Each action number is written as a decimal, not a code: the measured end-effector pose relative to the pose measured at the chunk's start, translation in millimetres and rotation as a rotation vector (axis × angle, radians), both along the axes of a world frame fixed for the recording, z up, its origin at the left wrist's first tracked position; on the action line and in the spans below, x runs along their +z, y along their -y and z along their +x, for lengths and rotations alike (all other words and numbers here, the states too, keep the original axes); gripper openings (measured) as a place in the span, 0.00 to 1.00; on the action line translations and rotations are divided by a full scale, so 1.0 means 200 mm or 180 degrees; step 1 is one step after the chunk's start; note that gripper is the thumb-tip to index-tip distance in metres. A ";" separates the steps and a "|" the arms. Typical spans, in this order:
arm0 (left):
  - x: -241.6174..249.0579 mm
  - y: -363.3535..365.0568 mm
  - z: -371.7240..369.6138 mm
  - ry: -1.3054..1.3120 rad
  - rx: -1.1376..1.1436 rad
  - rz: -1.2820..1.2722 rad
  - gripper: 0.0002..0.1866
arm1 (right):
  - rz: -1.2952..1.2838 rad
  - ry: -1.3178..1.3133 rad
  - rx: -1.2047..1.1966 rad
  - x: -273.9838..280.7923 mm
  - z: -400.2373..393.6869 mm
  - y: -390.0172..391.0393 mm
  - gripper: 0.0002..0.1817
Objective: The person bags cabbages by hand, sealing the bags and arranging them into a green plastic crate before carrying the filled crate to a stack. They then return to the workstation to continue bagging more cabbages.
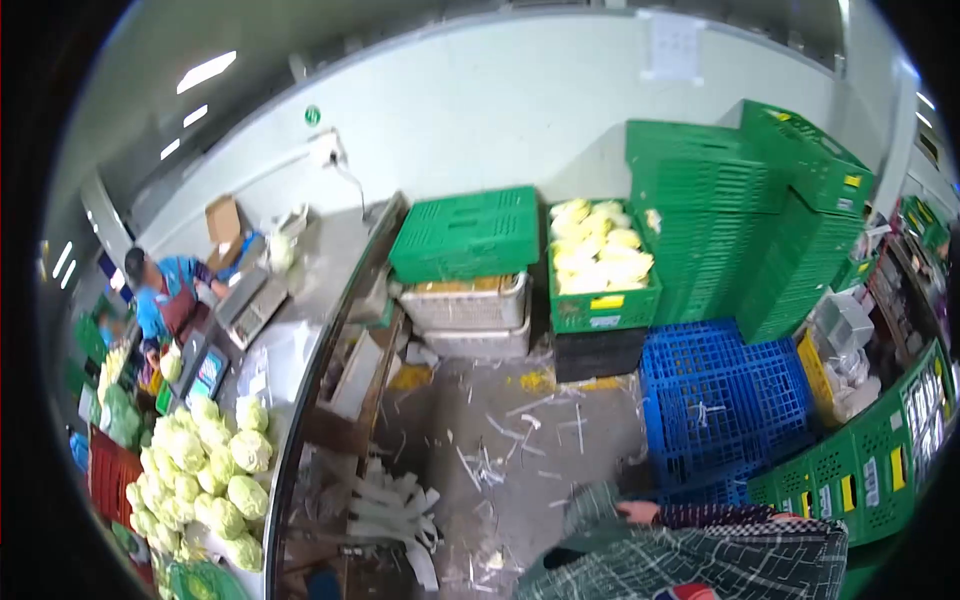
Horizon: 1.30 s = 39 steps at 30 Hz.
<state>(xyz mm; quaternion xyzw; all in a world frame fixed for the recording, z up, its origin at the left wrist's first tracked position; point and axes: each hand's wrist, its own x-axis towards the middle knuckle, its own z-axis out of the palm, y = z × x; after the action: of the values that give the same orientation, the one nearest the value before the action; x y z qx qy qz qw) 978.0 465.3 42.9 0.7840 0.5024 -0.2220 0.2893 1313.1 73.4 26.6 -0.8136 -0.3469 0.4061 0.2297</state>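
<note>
Low in the head view, my right hand [638, 512] lies against dark checkered cloth [590, 505] in front of my body. A dark dotted sleeve [715, 515] runs from this hand to the right. The hand is small and blurred, and its fingers cannot be made out. At the sleeve's far end a small pinkish patch [790, 517] shows, perhaps part of my left hand, mostly covered by clothing. No held object is visible at either place. Just beyond the sleeve are a blue plastic pallet [725, 390] and a green crate [850, 480].
Left, a steel table [325, 260] carries piled cabbages [205, 475]; a co-worker [175, 295] stands behind it. Ahead are a closed green crate [465, 235], a crate of pale yellow vegetables [603, 305] and tall stacked green crates [700, 230]. White scraps [485, 465] litter the floor.
</note>
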 end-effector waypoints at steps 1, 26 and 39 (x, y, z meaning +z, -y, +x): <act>-0.04 -0.18 0.15 -0.0068 -0.0160 0.0149 0.26 | 0.0733 -0.0175 -0.0317 0.06 0.06 -0.04 0.37; 0.72 -1.95 3.05 0.1880 -0.0742 0.0215 0.21 | 0.0346 0.1036 -0.0919 1.10 3.24 -2.93 0.29; 1.07 -2.28 4.31 0.2315 -0.0792 -0.0278 0.16 | -0.0321 0.2547 -0.0568 1.08 4.38 -3.45 0.29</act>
<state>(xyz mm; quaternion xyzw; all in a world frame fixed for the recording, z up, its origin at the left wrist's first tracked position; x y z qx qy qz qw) 1839.2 921.5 256.4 0.8534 0.2582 0.0160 0.4525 2189.8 762.8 242.5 -0.9444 -0.3167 0.0527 0.0708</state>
